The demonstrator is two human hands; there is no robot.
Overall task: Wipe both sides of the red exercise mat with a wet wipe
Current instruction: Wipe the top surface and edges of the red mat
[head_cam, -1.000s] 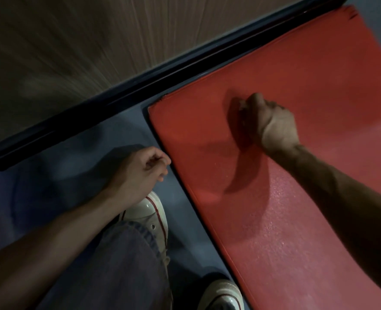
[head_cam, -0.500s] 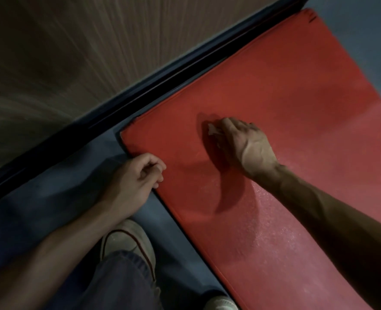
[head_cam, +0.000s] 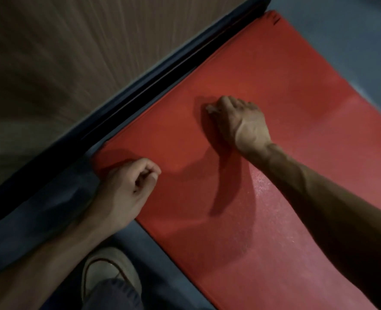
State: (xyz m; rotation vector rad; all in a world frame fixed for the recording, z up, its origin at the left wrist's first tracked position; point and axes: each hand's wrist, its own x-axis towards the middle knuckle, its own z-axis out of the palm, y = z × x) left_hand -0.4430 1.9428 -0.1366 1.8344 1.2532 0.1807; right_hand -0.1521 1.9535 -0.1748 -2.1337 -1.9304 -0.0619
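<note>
Head view, looking down: a flat red foam exercise mat (head_cam: 263, 198) lies on a grey-blue floor (head_cam: 50, 209), filling the middle and right of the scene. Its long axis runs from near right to far right along a diagonal, with its far-left edge lying just beside a dark baseboard strip (head_cam: 162, 70) under a wood-grain wall (head_cam: 62, 63).

The right hand (head_cam: 241, 121) rests on the mat, roughly midway across its width, fingers curled down and gripping a small pale wet wipe (head_cam: 210, 108). Only a corner of the wipe peeks out at the fingertips, on the side facing the wall. The forearm reaches in from the near right.

The left hand (head_cam: 126, 189) sits over the mat's near-left corner, fingers curled loosely into the palm and holding nothing visible. Whether it presses the mat cannot be told.

From the wipe, unwiped-looking matt surface lies toward the far-left edge and the far-right end; the surface nearer the person glistens, probably damp. The right hand is the one placed to sweep on along the mat's length. The left is nearer the corner, likely steadying it.

A pale sneaker (head_cam: 109, 271) and a blue denim trouser leg (head_cam: 113, 296) show at the near edge, on the floor left of the mat
</note>
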